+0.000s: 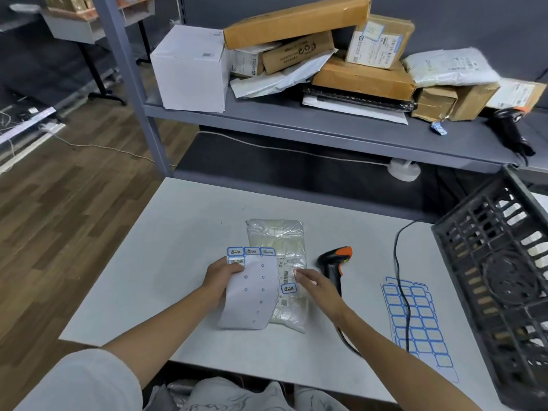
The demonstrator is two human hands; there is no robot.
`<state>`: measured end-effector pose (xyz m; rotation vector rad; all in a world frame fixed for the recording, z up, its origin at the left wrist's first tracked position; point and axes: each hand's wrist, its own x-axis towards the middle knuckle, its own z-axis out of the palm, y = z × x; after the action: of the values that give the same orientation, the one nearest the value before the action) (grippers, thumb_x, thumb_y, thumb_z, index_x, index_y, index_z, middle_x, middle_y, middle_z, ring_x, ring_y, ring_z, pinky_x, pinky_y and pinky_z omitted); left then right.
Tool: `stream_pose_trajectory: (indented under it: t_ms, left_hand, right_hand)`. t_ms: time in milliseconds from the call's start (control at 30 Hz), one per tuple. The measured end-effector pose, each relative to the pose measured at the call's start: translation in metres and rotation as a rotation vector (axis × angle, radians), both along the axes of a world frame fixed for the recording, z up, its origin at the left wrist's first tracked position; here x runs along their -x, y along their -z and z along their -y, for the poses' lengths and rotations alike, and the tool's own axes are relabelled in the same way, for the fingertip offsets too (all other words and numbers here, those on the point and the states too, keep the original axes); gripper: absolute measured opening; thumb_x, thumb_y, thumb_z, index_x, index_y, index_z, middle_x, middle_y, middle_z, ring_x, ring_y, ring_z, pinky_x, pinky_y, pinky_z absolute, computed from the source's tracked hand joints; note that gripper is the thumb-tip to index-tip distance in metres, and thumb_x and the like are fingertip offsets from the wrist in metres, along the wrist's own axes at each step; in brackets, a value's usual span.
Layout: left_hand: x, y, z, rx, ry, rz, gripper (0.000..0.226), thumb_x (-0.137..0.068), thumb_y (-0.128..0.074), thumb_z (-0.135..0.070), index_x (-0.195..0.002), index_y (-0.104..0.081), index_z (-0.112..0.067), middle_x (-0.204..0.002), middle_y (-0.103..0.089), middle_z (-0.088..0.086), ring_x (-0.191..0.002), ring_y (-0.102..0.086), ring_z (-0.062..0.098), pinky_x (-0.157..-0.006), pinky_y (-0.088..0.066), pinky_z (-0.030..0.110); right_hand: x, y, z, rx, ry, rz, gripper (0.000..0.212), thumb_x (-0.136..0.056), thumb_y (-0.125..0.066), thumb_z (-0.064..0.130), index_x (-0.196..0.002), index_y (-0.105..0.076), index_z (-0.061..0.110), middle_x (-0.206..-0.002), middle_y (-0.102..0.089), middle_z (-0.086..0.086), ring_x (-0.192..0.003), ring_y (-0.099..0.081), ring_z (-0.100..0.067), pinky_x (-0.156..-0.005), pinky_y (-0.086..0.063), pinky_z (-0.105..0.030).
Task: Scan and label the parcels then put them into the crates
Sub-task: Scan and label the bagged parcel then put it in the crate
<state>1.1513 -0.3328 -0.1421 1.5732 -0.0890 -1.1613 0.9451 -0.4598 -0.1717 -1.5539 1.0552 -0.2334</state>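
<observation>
labelling step: left hand (221, 278) fingers grip the mostly peeled white label sheet (252, 295); right hand (318, 287) fingers straight, pressing the blue-bordered sticker (288, 288) on the clear plastic parcel (278, 238) mid-desk. next, likely the black slatted crate (486, 280) at 3 o'clock.

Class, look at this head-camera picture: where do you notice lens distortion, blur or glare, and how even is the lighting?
Head view: wide-angle bending curves the shelf edge and tilts the black crate; lighting is soft and even, with faint shadows under the hands; the clear plastic parcel shows mild sheen; print on the label sheet in the left hand is too blurred to read.
</observation>
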Motion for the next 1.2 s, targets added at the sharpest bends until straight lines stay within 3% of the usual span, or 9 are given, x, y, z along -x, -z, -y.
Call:
stream_pose_trajectory:
  t_ms: [100,233,400,567,733,867,933,1067,1200]
  left_hand:
    - [0.017,-0.006,0.020,0.066,0.102,-0.051,0.025,-0.084,-0.059,-0.001,-0.106,-0.067,-0.010,-0.102,-0.070,0.016,-0.087,-0.064,0.029,-0.082,-0.051,0.037]
    - [0.037,-0.010,0.040,0.080,0.188,-0.073,0.022,-0.086,-0.062,-0.004,-0.105,-0.068,-0.015,-0.107,-0.070,0.013,-0.093,-0.065,0.029,-0.089,-0.051,0.042]
    - [0.055,-0.010,0.054,0.087,0.264,-0.117,0.029,-0.086,-0.063,-0.006,-0.114,-0.065,-0.014,-0.112,-0.069,0.013,-0.095,-0.066,0.027,-0.085,-0.054,0.040]
    - [0.081,-0.017,0.069,0.173,0.359,-0.252,0.027,-0.087,-0.061,-0.003,-0.112,-0.066,-0.012,-0.110,-0.070,0.013,-0.097,-0.067,0.030,-0.085,-0.055,0.043]
    - [0.094,-0.014,0.081,0.139,0.394,-0.186,0.024,-0.086,-0.064,-0.004,-0.108,-0.066,-0.012,-0.099,-0.071,0.011,-0.087,-0.067,0.024,-0.077,-0.058,0.034]
    - [0.092,0.000,0.082,0.009,0.251,0.081,0.024,-0.081,-0.068,-0.002,-0.103,-0.066,-0.011,-0.087,-0.064,0.014,-0.068,-0.058,0.020,-0.054,-0.048,0.022]
    - [0.086,0.010,0.077,-0.099,0.157,0.318,0.023,-0.080,-0.064,-0.001,-0.099,-0.065,-0.014,-0.087,-0.062,0.010,-0.071,-0.060,0.021,-0.061,-0.044,0.023]
    - [0.072,0.035,0.061,-0.388,0.134,0.671,0.038,-0.083,-0.066,-0.012,-0.119,-0.055,-0.011,-0.117,-0.059,0.016,-0.110,-0.055,0.035,-0.089,-0.046,0.035]
    - [0.070,0.048,0.042,-0.588,0.195,0.577,0.071,-0.077,-0.076,-0.023,-0.134,-0.037,-0.007,-0.129,-0.048,0.022,-0.119,-0.047,0.039,-0.094,-0.043,0.043]
  right_hand:
    - [-0.005,-0.023,-0.002,-0.141,-0.043,0.077,0.017,-0.092,-0.062,0.030,-0.100,-0.068,0.016,-0.096,-0.071,0.009,-0.094,-0.066,-0.005,-0.082,-0.049,-0.012]
    - [0.017,-0.031,0.011,-0.233,-0.020,0.091,0.008,-0.090,-0.064,0.014,-0.094,-0.065,0.008,-0.087,-0.066,-0.004,-0.083,-0.063,-0.016,-0.079,-0.052,-0.025]
    - [0.059,-0.038,0.037,-0.207,0.011,0.032,0.060,-0.072,-0.076,0.047,-0.123,-0.054,0.024,-0.107,-0.066,0.007,-0.103,-0.060,-0.008,-0.086,-0.044,-0.023]
    - [0.066,-0.051,0.036,-0.232,-0.026,0.135,0.038,-0.088,-0.067,0.027,-0.125,-0.058,0.020,-0.118,-0.068,0.003,-0.111,-0.063,-0.010,-0.089,-0.048,-0.021]
    - [0.089,-0.051,0.045,-0.251,0.118,0.167,0.031,-0.086,-0.070,0.022,-0.115,-0.066,0.015,-0.110,-0.072,-0.003,-0.103,-0.068,-0.019,-0.090,-0.053,-0.032]
    - [0.139,-0.042,0.066,-0.194,0.285,0.068,0.028,-0.082,-0.074,0.024,-0.108,-0.069,0.014,-0.102,-0.074,-0.006,-0.094,-0.069,-0.023,-0.086,-0.054,-0.039]
    - [0.166,-0.035,0.077,-0.143,0.382,-0.045,0.029,-0.081,-0.076,0.024,-0.104,-0.069,0.008,-0.097,-0.073,-0.010,-0.087,-0.067,-0.027,-0.079,-0.052,-0.041]
    - [0.215,-0.009,0.093,-0.037,0.511,-0.306,0.025,-0.080,-0.076,0.024,-0.084,-0.067,0.001,-0.085,-0.071,-0.014,-0.077,-0.066,-0.030,-0.071,-0.054,-0.037]
    - [0.226,0.014,0.101,0.097,0.516,-0.608,0.029,-0.083,-0.071,0.024,-0.095,-0.060,-0.001,-0.102,-0.067,-0.020,-0.087,-0.061,-0.033,-0.074,-0.046,-0.034]
